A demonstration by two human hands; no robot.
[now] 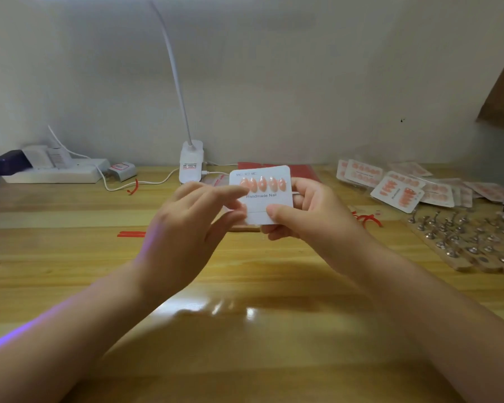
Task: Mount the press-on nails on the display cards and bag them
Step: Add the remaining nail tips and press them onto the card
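I see both hands holding one display card up above the wooden surface (pixel 245 330).

Nearest me, my left hand (pixel 186 228) pinches the left edge of the display card (pixel 269 203) between thumb and forefinger, the other fingers loosely spread. My right hand (pixel 306 213) grips the card's right side, thumb pressed on its lower front and fingers curled behind. The card stands nearly upright, facing me, with a row of five pink press-on nails (pixel 262 184) along its top and a bare strip below the printed words. Further right lies a wooden board of metal nail stands (pixel 466 239), and beyond it a heap of bagged cards (pixel 402 184). At the back wall stand a white lamp (pixel 191 161) and a power strip (pixel 56 170).
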